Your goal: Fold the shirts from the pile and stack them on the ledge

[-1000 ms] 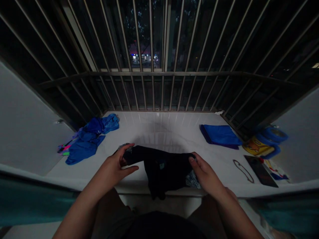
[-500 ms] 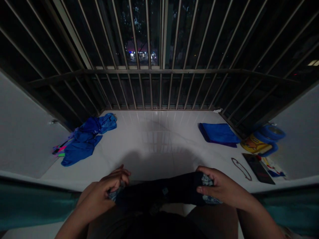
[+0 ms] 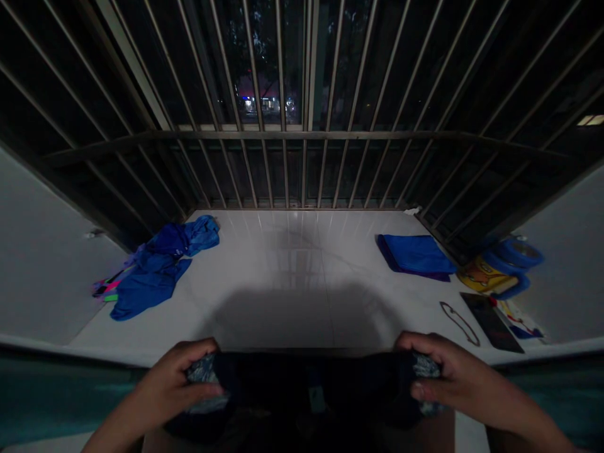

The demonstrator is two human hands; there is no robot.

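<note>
Now, at the near edge of the white ledge (image 3: 264, 267), you hold a dark garment (image 3: 268, 377) spread before you. Your left hand (image 3: 177, 374) and right hand (image 3: 453, 371), half-curled, each grip a patterned end; dimly, the pale patch (image 3: 317, 398) between looks like a label.

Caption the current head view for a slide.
Left hand and right hand hold dark cloth at a white ledge below window bars.
</note>
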